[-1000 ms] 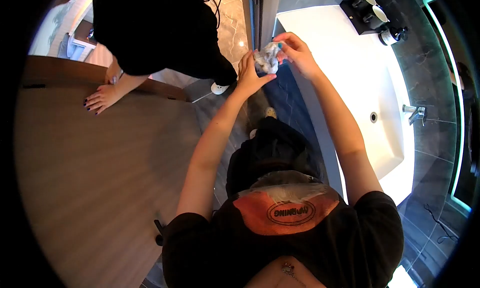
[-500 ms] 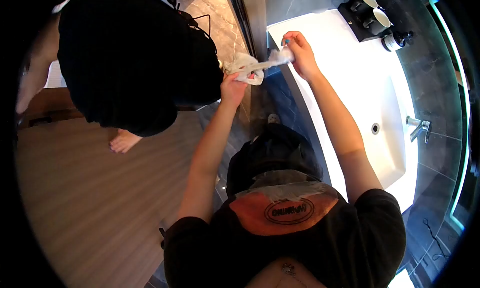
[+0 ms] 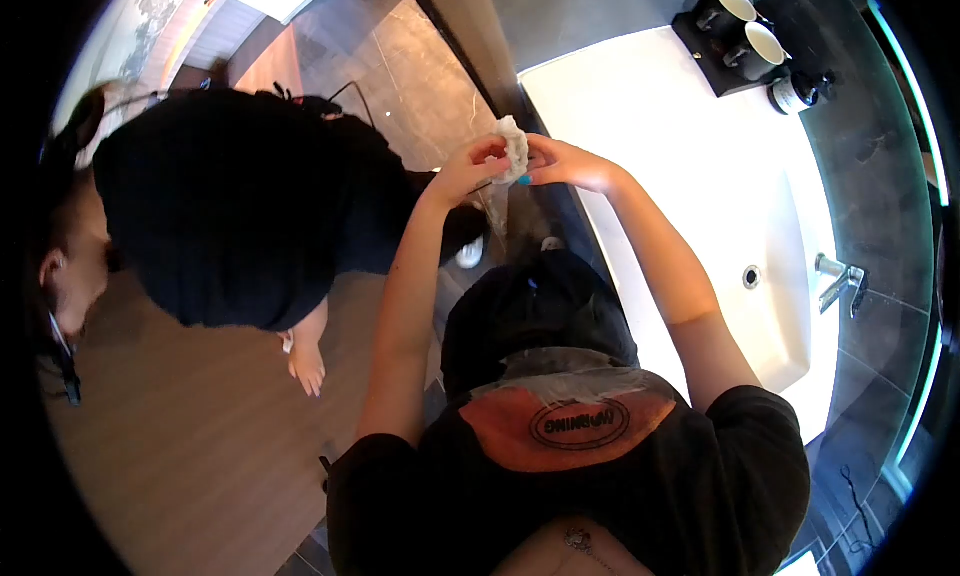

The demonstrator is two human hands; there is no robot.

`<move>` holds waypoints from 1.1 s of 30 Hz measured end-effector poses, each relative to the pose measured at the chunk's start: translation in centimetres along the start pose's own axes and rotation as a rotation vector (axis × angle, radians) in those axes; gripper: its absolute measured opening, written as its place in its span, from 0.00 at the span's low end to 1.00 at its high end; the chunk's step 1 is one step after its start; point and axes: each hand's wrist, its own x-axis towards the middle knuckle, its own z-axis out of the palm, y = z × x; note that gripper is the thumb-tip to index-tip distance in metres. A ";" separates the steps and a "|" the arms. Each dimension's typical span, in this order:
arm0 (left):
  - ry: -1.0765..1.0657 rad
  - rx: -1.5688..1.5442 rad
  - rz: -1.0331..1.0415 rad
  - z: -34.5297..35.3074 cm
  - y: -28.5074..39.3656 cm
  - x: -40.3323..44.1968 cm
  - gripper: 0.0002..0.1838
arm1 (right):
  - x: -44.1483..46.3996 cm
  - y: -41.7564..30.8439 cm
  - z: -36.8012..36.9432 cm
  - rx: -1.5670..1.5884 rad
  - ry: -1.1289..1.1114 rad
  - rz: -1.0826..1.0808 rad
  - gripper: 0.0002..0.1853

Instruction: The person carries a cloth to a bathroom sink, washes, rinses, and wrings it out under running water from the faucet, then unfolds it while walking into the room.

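A crumpled whitish, thin piece of material (image 3: pixel 513 148) is bunched between my two hands, over the gap beside the counter's left end. My left hand (image 3: pixel 468 170) grips it from the left, fingers bent against it. From the right, my right hand (image 3: pixel 560 164) pinches its edge, with a blue-green nail showing near its lower part. A thin translucent part hangs below my left hand. The hands are close together, and the fingertips are partly hidden by the material.
A person in black (image 3: pixel 230 206) leans in at the left, one hand (image 3: pixel 308 364) by the wooden door (image 3: pixel 200 426). On the right is a white counter (image 3: pixel 640 106) with sink, faucet (image 3: pixel 840 281), black tray with two mugs (image 3: pixel 755 51) and a bottle (image 3: pixel 795 94).
The material, stretched between my hands half a second ago, is now bunched up. My right hand has moved left and down to my left hand. The other person has shifted, lower in view.
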 end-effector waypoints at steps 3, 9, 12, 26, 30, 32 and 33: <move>-0.095 0.178 0.036 1.2 4.6 3.5 0.26 | -1.0 -2.8 -2.1 0.054 0.091 0.030 0.31; -0.044 -0.139 0.200 5.3 10.6 8.6 0.36 | -4.8 -4.6 -3.1 0.078 0.324 0.000 0.16; -0.104 -0.246 0.279 4.9 11.6 10.4 0.35 | -6.4 -7.1 -3.0 0.082 0.386 -0.077 0.13; 0.085 -0.413 0.705 -10.9 17.8 6.3 0.34 | 6.1 -13.6 0.1 -0.326 -0.059 -0.146 0.15; 0.129 -0.410 0.820 -16.7 18.9 4.6 0.34 | 15.7 -13.0 1.6 -0.381 -0.007 -0.205 0.19; 0.251 -0.381 0.749 -20.1 18.0 3.3 0.35 | 20.3 -13.5 3.0 -0.422 0.148 -0.107 0.21; 0.314 -0.369 0.731 -21.6 17.9 3.4 0.35 | 23.0 -13.1 3.3 -0.328 0.227 -0.167 0.21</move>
